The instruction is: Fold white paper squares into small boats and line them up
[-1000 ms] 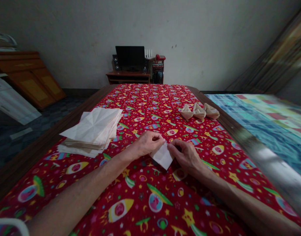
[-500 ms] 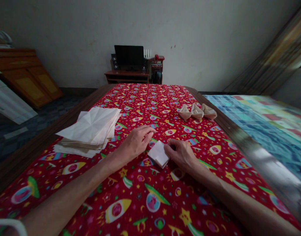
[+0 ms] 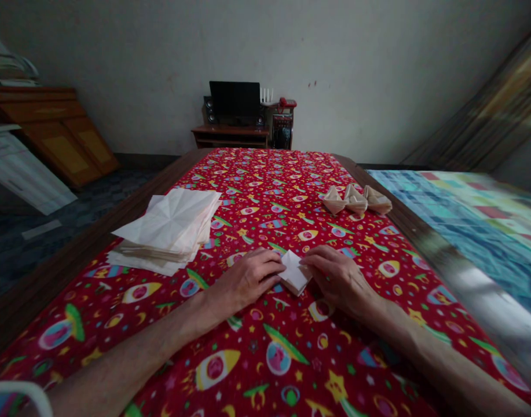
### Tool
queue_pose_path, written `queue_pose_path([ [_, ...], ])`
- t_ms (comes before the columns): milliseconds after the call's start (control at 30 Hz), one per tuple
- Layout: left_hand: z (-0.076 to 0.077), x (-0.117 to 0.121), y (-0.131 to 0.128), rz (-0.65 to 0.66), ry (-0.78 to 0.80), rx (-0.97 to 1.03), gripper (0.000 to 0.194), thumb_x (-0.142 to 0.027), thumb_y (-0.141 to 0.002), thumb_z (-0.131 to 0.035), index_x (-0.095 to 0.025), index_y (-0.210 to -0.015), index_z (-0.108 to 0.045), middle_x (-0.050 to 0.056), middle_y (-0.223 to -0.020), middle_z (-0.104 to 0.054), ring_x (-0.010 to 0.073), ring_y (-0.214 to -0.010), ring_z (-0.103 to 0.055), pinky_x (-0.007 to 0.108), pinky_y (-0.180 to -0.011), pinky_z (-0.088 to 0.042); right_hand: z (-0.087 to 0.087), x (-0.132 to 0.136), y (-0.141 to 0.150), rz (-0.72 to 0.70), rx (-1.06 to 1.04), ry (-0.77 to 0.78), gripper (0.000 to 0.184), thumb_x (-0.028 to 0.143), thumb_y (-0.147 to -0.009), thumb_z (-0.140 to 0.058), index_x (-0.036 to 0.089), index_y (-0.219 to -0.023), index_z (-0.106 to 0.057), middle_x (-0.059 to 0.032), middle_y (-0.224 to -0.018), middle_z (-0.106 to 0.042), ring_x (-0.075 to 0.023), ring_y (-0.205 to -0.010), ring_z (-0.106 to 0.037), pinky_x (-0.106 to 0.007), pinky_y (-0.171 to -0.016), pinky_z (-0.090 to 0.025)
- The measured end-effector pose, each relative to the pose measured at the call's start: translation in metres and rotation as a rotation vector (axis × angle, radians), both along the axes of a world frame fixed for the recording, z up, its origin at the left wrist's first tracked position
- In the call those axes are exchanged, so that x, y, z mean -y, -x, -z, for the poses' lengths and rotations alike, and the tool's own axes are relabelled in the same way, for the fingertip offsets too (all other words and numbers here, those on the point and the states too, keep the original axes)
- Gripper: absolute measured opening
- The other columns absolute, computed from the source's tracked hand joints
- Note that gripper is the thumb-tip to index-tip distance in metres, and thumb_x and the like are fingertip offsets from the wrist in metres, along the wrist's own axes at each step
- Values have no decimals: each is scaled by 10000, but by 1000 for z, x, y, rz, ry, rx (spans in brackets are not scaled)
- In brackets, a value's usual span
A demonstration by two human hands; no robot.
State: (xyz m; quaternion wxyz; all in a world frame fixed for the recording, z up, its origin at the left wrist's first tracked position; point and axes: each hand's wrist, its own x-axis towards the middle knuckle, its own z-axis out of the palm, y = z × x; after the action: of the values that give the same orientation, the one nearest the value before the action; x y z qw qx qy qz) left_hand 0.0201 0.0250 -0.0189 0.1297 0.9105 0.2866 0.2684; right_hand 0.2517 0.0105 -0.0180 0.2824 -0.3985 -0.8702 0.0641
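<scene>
On a red patterned cloth [image 3: 308, 341] near me, folded white paper [image 3: 295, 274] is lying between the left hand [image 3: 248, 278] and right hand [image 3: 341, 279]; narrowed fingers are holding 2 opposite corners. Level layers are favouring crisp creases, I'm judging.

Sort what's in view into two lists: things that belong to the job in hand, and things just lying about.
Likely part of the job:
- small folded paper between the hands
- stack of creased paper
- three folded paper shapes

Apparently just about:
- black screen
- red phone
- wooden cupboard
</scene>
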Motion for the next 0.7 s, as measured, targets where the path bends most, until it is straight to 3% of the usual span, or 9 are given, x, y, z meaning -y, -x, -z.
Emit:
queue_pose_path([
  [100,2,0,0,-16,-2,78,150,-181,-906,-504,-166,-944,-648,52,-968,-654,161,-928,-605,287,-836,-501,-4,0,-9,-200,-9,56,203,180,-909,-443,201,-999,-623,-94,-1019,-623,-175,-883,-580,-293,-739,-483],
  [300,3,4,1,-18,-65,55,151,-176,-922,-474,-159,-896,-622,51,-924,-642,159,-890,-587,286,-804,-492,-4,-4,-14,-265,24,70,241,214,-914,-462,207,-1097,-619,-103,-1057,-626,-185,-927,-588,-319,-781,-507],
  [500,7,5,0,-36,-20,79,119,-144,-909,-489,-156,-870,-600,43,-924,-611,149,-901,-568,263,-809,-459,2,-4,-10,-213,-29,70,208,222,-926,-456,215,-996,-652,-80,-1028,-628,-172,-902,-578,-296,-757,-493],
  [700,7,2,-6,-245,169,106,66,-171,-837,-610,-172,-773,-592,-3,-821,-574,128,-769,-563,236,-702,-434,0,3,-1,36,-99,188,240,300,-934,-443,189,-796,-605,-39,-797,-605,-133,-700,-554,-246,-619,-434],
])
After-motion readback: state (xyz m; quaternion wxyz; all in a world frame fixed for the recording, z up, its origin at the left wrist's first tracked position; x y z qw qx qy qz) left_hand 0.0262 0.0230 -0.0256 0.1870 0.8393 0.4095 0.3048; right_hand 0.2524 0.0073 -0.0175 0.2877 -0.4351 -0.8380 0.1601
